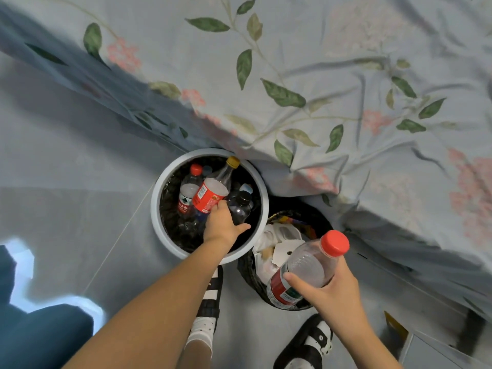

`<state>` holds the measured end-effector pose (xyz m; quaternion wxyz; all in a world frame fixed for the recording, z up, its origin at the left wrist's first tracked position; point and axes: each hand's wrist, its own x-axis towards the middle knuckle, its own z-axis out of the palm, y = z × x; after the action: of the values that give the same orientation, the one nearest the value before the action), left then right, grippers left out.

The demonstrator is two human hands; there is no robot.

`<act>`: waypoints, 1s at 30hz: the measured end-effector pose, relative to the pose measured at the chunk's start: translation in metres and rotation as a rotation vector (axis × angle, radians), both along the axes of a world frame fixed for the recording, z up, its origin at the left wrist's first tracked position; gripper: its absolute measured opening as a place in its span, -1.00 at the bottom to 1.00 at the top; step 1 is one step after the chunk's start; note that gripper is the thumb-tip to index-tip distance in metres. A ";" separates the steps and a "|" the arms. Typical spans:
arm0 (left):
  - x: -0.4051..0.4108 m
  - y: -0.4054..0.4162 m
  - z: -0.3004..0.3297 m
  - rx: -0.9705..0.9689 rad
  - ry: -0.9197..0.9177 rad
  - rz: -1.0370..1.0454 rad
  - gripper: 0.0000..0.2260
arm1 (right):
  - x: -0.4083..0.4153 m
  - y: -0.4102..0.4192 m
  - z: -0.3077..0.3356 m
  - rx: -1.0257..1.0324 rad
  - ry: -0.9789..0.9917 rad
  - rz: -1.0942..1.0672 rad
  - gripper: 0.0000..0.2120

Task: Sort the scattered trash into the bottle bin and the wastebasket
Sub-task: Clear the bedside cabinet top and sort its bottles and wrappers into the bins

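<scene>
Two hands at work: the left hand reaches into the white-rimmed bottle bin, fingers curled round the low end of a yellow-capped bottle with a red label among other bottles. Right hand grips a clear red-capped water bottle above the black wastebasket, which sits just right of the bin and holds white paper scraps.

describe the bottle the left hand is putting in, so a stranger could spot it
Find the white-rimmed round bin beside the bed. The left hand reaches in, touching a bottle. It alone has a yellow cap and a broad red label; its neighbours have red or dark caps.
</scene>
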<state>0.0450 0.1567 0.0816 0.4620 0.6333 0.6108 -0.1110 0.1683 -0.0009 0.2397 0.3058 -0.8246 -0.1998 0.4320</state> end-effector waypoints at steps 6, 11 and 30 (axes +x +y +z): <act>-0.025 0.000 -0.006 -0.121 0.022 -0.188 -0.33 | -0.010 -0.002 -0.007 -0.004 -0.007 0.041 -0.46; -0.042 0.003 0.019 -0.023 -0.071 -0.090 -0.48 | -0.014 0.003 -0.010 -0.007 -0.009 0.098 -0.45; -0.137 0.049 0.084 0.162 -0.031 -0.046 -0.77 | -0.091 0.122 -0.114 0.082 0.095 -0.102 -0.47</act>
<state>-0.0924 0.2058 0.1656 0.4159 0.6842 0.5958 -0.0622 0.0777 0.1207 0.1260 0.3702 -0.7991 -0.1604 0.4457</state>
